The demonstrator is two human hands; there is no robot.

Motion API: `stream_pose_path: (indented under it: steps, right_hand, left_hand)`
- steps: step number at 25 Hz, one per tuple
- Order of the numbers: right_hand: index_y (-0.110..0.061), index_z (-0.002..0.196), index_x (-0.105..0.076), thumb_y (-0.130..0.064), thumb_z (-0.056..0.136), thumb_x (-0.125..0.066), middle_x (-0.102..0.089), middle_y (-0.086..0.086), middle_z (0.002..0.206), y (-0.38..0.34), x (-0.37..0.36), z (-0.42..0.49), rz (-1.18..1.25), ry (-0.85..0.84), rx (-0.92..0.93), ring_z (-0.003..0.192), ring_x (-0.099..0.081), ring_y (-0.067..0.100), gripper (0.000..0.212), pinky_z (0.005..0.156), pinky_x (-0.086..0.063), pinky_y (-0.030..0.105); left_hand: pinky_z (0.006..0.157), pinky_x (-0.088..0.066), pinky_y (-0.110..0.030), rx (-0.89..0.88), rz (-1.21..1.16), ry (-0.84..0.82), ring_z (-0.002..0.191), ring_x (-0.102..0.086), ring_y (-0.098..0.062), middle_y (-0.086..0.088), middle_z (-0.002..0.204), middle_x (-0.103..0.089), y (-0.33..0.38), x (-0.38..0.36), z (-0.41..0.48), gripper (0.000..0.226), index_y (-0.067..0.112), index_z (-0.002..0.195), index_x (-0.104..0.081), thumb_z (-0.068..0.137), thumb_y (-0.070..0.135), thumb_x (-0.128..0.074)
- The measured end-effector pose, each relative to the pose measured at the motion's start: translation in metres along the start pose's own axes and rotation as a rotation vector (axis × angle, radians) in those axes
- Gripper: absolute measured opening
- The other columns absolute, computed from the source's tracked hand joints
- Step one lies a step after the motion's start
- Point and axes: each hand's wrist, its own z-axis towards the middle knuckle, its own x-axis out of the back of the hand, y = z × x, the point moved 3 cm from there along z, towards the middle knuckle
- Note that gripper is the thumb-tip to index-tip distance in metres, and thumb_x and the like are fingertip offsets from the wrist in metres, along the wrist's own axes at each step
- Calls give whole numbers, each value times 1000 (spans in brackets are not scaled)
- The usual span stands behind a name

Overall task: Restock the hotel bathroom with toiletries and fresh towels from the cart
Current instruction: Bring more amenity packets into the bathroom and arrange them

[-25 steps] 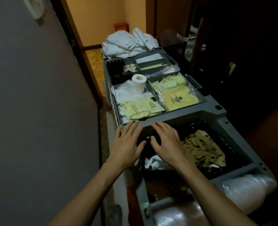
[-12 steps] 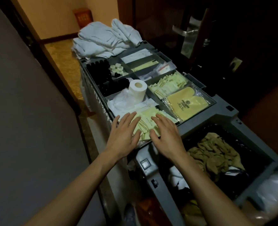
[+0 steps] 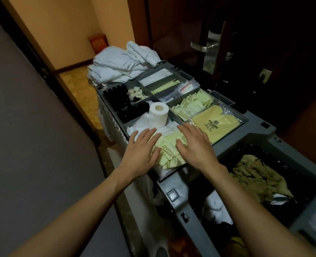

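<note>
Hands spread flat, my left hand and right hand hover over light, slippery toiletry packets in the cart tray's near compartment, probably best pinched by their edges.

One head-worn wide-angle view stands at the near end of the cart and looks forward and steeply down along it, close above its top, reaching the towels at the cart's far end.
</note>
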Motion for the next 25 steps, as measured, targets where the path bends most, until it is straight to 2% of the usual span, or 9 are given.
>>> stream_pose_path:
  steps: [4, 9, 13, 19, 25]
  right_hand:
    - [-20, 146, -46, -33, 98, -51, -44, 0, 151, -8, 19, 23, -19, 64, 82, 139, -33, 17, 50, 114, -21, 34]
    - [-19, 146, -46, -33, 98, -51, -43, -2, 152, -13, 7, 57, -15, 41, 74, 139, -33, 16, 50, 114, -22, 33]
    - [-20, 147, -46, -32, 98, -52, -43, -1, 153, -7, -14, 108, -43, 58, 37, 142, -34, 19, 50, 115, -23, 35]
    - [-20, 151, -41, -34, 100, -48, -35, 1, 159, -45, -73, 219, -42, 39, -33, 146, -28, 20, 53, 119, -20, 37]
    - [-20, 154, -37, -34, 101, -47, -27, 3, 163, -60, -101, 270, -44, -28, -92, 150, -22, 20, 56, 122, -18, 37]
  left_hand:
    - [123, -9, -46, 5, 49, 75, 151, -23, -21, 0, 163, -29, -6, 29, 18, 53, 21, 152, -39, 104, 43, -40]
    - [124, -6, -44, -4, 23, 72, 151, -21, -20, 1, 163, -29, -24, 26, 51, 53, 22, 153, -38, 104, 43, -38]
    - [124, -4, -46, -22, 12, 73, 151, -22, -19, 0, 162, -31, -71, 10, 95, 53, 21, 153, -38, 104, 41, -38]
    - [124, -1, -46, -23, -28, 37, 151, -20, -19, 0, 162, -31, -176, -14, 167, 53, 21, 153, -38, 103, 39, -41]
    - [124, 0, -44, -41, -114, 51, 151, -21, -19, 0, 161, -33, -232, -18, 213, 50, 19, 152, -41, 103, 34, -43]
